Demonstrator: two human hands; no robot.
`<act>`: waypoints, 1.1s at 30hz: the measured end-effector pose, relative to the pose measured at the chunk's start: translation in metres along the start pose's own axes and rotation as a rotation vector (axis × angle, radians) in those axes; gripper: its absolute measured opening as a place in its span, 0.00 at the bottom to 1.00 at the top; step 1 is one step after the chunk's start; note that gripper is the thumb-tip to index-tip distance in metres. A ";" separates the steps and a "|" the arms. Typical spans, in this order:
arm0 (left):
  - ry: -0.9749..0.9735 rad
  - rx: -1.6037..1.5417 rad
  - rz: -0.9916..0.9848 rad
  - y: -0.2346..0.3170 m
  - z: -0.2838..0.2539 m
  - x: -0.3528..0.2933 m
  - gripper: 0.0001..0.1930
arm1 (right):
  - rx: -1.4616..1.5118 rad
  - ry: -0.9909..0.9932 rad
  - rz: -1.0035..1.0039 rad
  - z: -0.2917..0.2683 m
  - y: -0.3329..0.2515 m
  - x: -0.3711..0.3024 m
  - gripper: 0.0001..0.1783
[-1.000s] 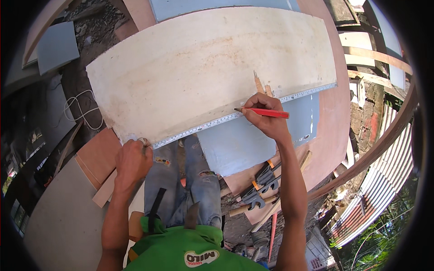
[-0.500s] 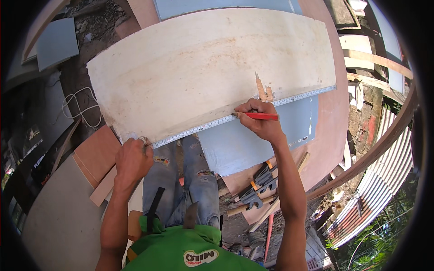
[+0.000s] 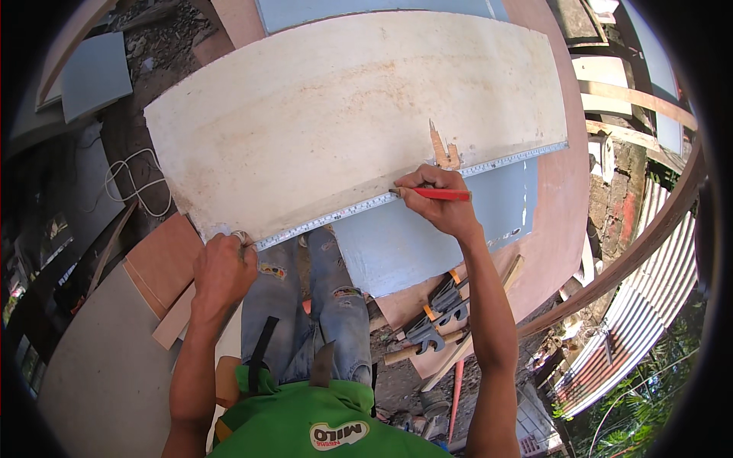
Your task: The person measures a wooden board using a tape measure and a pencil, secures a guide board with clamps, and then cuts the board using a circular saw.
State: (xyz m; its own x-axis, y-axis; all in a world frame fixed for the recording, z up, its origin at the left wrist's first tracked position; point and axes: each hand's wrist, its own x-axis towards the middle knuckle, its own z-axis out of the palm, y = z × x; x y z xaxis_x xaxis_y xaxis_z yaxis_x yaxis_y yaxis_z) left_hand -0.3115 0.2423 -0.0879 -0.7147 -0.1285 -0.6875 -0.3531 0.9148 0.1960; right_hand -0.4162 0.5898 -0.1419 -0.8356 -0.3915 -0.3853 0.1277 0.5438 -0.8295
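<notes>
A pale, stained board (image 3: 343,107) lies before me, with a measuring tape (image 3: 328,219) stretched along its near edge. At the board's near left corner, my left hand (image 3: 226,267) is closed on the tape's left end; its fingers hide what lies under them. My right hand (image 3: 443,204) grips a red carpenter's pencil (image 3: 447,195), its tip at the board's surface just above the tape. Beyond the right hand, a splintered patch (image 3: 445,153) of bare wood breaks the board's pale face near the edge.
A light blue panel (image 3: 427,237) and a large pinkish-brown sheet (image 3: 561,198) lie beneath the board. Below them are several grey clamps (image 3: 435,320) and wooden strips. A white cord (image 3: 137,183) hangs at the left. Corrugated metal sheeting (image 3: 634,313) stands at the right.
Almost nothing differs. Both hands keep their places, and the pencil tip has barely shifted at the tape's edge.
</notes>
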 end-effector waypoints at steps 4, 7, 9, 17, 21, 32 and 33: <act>-0.003 -0.013 0.015 -0.001 0.002 0.002 0.12 | 0.301 0.124 -0.021 -0.014 0.007 0.001 0.06; 0.013 0.016 0.000 0.000 0.002 0.002 0.12 | 0.293 0.190 -0.010 -0.029 0.011 -0.004 0.06; -0.003 0.000 -0.010 0.000 0.000 0.001 0.13 | 0.140 0.069 0.023 -0.033 0.012 -0.008 0.06; -0.009 -0.015 0.000 -0.003 0.001 0.003 0.13 | 0.171 0.108 -0.017 -0.012 0.016 -0.010 0.05; -0.029 -0.027 -0.010 -0.003 0.002 0.004 0.13 | 0.058 0.108 0.014 -0.015 0.013 -0.011 0.07; -0.029 -0.036 0.009 0.002 -0.004 0.004 0.12 | 0.062 0.107 -0.011 -0.013 0.017 -0.010 0.06; -0.034 -0.032 0.000 0.003 -0.004 0.004 0.12 | 0.052 0.106 -0.002 -0.013 0.019 -0.010 0.06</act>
State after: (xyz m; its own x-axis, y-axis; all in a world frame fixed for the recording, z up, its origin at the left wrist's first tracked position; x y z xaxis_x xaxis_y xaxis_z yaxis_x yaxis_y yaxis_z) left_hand -0.3179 0.2427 -0.0875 -0.6942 -0.1147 -0.7106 -0.3721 0.9023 0.2179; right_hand -0.4127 0.6136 -0.1482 -0.8874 -0.3104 -0.3409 0.1514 0.5024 -0.8513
